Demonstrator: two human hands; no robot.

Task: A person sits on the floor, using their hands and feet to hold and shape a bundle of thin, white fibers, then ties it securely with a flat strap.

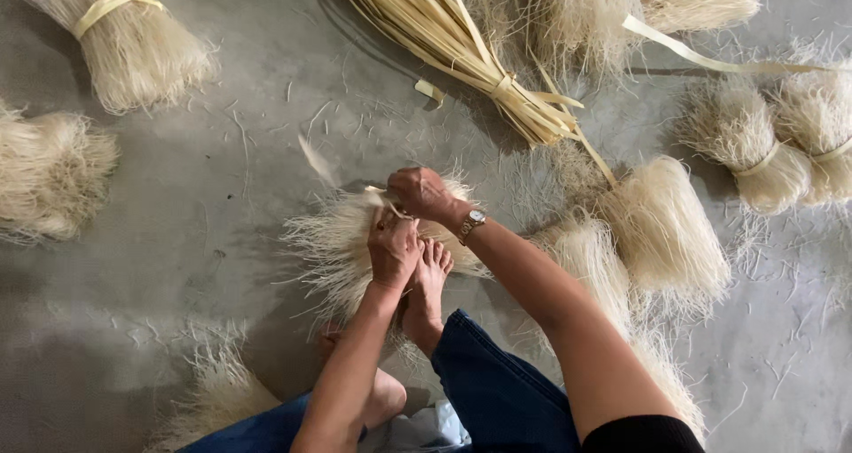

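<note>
A fluffy bundle of pale thin strands lies on the grey floor in front of me, partly under my bare foot. My left hand is closed on a flat pale strip at the bundle's middle. My right hand, with a wristwatch on its wrist, grips the same strip just above the left hand. A loose end of the strip is blurred to the upper left.
Tied bundles of the same strands lie all around: upper left, far left, right and far right. A sheaf of flat yellowish strips lies at the top. Loose strands litter the concrete floor.
</note>
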